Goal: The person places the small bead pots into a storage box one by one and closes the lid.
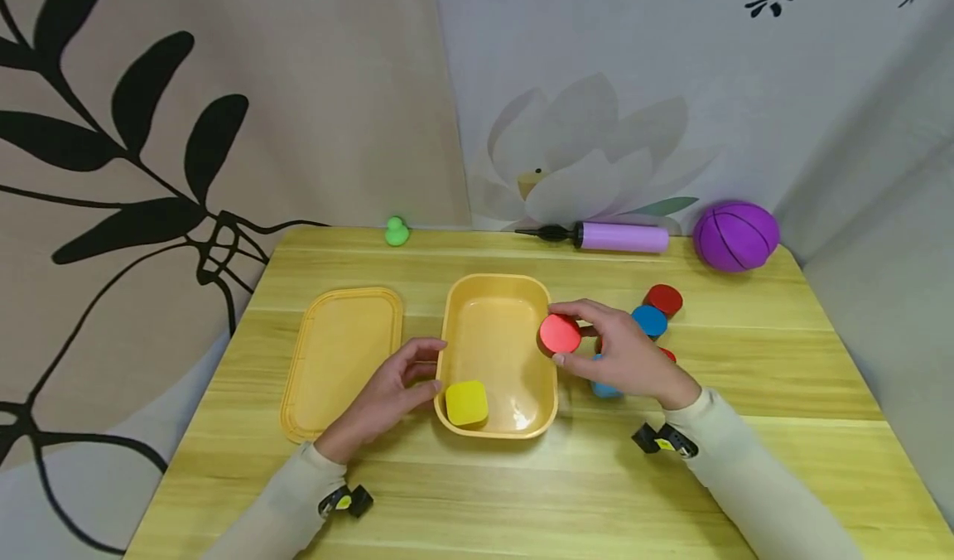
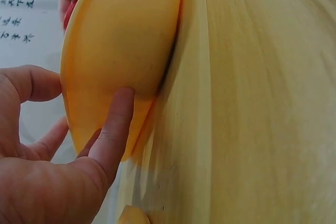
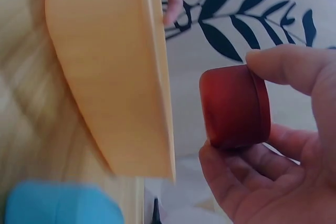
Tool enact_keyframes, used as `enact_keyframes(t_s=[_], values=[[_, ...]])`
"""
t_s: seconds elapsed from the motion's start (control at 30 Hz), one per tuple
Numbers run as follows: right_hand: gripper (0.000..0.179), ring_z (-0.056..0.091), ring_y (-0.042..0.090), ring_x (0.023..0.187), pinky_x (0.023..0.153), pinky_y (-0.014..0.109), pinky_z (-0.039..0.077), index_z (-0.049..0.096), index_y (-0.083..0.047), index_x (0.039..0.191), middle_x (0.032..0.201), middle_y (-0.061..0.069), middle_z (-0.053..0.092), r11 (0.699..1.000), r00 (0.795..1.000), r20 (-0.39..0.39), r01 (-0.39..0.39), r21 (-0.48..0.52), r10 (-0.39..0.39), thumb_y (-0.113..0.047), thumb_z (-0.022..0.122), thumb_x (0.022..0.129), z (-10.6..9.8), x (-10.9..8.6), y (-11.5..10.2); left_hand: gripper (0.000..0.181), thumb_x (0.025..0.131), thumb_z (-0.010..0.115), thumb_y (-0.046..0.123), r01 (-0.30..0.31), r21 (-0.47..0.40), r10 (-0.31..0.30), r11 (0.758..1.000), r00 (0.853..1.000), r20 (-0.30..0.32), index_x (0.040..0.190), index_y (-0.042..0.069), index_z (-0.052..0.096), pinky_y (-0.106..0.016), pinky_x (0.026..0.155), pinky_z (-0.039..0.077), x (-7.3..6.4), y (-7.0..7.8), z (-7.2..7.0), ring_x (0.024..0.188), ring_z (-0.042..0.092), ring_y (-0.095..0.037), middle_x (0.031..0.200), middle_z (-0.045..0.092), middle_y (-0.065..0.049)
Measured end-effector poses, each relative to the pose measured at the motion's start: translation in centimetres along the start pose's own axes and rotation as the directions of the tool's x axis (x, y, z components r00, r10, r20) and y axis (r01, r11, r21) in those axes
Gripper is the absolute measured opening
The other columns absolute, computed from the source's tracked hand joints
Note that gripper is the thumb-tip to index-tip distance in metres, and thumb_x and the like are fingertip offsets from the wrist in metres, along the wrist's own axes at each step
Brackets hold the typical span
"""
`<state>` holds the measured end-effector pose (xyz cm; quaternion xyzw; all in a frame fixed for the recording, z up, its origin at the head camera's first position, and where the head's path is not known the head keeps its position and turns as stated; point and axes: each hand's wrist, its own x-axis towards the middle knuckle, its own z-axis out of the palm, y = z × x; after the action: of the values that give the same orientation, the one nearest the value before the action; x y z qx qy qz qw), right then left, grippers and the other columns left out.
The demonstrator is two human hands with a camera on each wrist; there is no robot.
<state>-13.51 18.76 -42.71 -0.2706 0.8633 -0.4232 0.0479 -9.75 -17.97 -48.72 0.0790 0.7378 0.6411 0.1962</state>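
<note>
One red cylinder (image 1: 560, 334) pinched in right hand (image 1: 624, 353), left hand (image 1: 389, 393) spread against tub (image 1: 498, 336), ball (image 1: 736, 237), pump (image 1: 624, 238) behind

Home or studio, unclear: printed drapes (image 1: 335, 88) (dark leaves (image 1: 152, 92), pale flower (image 1: 589, 158)) hang behind the desk (image 1: 522, 502).

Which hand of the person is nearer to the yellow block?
Left. The left hand touches the left side of the box, with the yellow block just inside; the right hand is farther, by the opposite side, holding a red piece.
</note>
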Motion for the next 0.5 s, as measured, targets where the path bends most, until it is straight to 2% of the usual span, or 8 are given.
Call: enact_keyframes(t_s=[0.13, 0.27, 0.5], values=[[0.061, 0.065, 0.011, 0.112, 0.1, 0.043, 0.059, 0.061, -0.013, 0.146, 0.134, -0.007, 0.067, 0.999, 0.998, 0.06, 0.036, -0.017, -0.035, -0.026, 0.084, 0.091, 1.4, 0.8, -0.7, 0.055, 0.1, 0.068, 0.007, 0.011, -0.003, -0.011, 1.0, 1.0, -0.006, 0.15, 0.018, 0.051, -0.036, 0.09, 0.064, 0.0, -0.1, -0.1, 0.134, 0.056, -0.037, 0.15, 0.051, -0.017], [0.061, 0.064, 0.01, 0.11, 0.098, 0.04, 0.059, 0.061, -0.012, 0.145, 0.128, -0.009, 0.068, 0.998, 0.992, 0.117, 0.056, -0.032, -0.052, -0.024, 0.084, 0.09, 2.8, 1.6, -1.1, 0.055, 0.099, 0.069, 0.007, 0.01, -0.003, -0.01, 1.0, 1.0, -0.006, 0.151, 0.017, 0.05, -0.035, 0.09, 0.063, 0.0, -0.2, -0.1, 0.133, 0.056, -0.036, 0.149, 0.051, -0.017], [0.056, 0.064, 0.011, 0.114, 0.1, 0.037, 0.056, 0.062, -0.011, 0.141, 0.131, -0.006, 0.069, 0.991, 0.967, 0.235, 0.116, -0.063, -0.098, -0.024, 0.082, 0.09, 5.1, 2.4, -1.7, 0.056, 0.1, 0.069, 0.008, 0.007, 0.01, -0.007, 1.0, 1.0, -0.004, 0.151, 0.019, 0.05, -0.035, 0.091, 0.063, 0.0, -0.2, -0.1, 0.134, 0.056, -0.038, 0.149, 0.052, -0.017]])
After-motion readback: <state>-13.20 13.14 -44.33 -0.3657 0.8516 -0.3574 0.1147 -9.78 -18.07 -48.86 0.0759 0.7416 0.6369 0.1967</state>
